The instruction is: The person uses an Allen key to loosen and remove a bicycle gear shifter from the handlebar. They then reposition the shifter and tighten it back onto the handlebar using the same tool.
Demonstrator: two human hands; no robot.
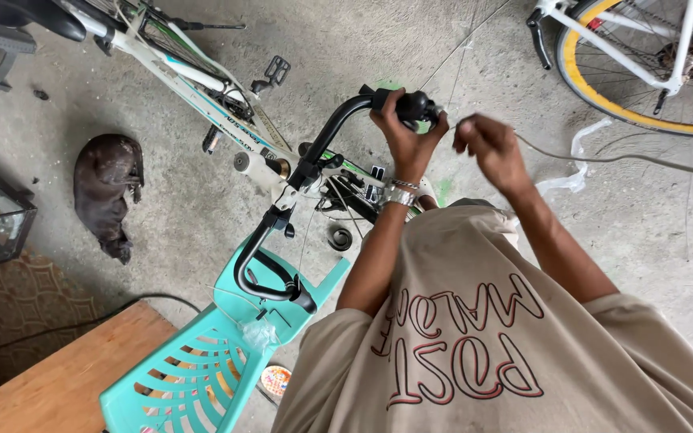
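While the left hand (401,132) clamps its fingers on the black curved handlebar's rubber grip (411,104) | right hand (487,144) pinches thin grey steel cable (603,158) beside that grip | risk: cable may slip or fray if tugged | around: turquoise plastic chair (202,369) under bar, brown dog (106,192) lying near, yellow-rimmed bicycle wheel (643,72) close by cable

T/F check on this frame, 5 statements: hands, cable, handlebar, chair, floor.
1. The left hand grips the black handlebar at its end. True.
2. The right hand rests flat on the chair. False: it is raised, fingers pinching a thin cable.
3. The plastic chair is teal. True.
4. A dark animal lies on the concrete floor. True.
5. The second bicycle's wheel rim is red. False: it is yellow.
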